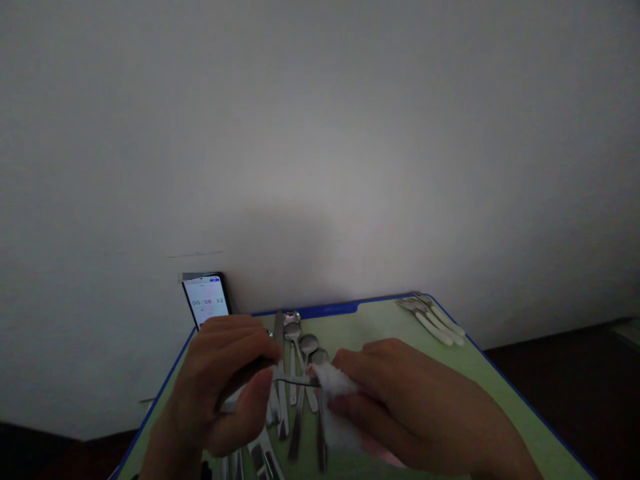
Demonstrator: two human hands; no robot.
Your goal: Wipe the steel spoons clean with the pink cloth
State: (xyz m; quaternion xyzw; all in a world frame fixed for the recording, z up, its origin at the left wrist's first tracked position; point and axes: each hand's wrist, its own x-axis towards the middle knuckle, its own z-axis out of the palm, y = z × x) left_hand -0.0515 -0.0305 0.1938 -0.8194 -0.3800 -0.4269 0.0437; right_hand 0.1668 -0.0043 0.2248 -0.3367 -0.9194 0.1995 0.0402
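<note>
My left hand (220, 380) is closed around a piece of cutlery (297, 382), its thin metal neck reaching right between my hands. A pale part, perhaps its handle, shows under my left fingers. In my right hand (410, 400) a white cloth or tissue (343, 427) is pinched around the far end of that cutlery. The cloth hides this end, so I cannot tell fork from spoon. Below and behind my hands lie several metal spoons (309, 344) and a table knife (279, 340), partly covered by my left hand.
Several white-handled forks (440, 327) lie together at the back right of the green, blue-edged table (375, 320). A phone (207, 301) showing a timer leans on the wall (320, 167) at the back left. More cutlery (263, 457) lies at the front, partly hidden.
</note>
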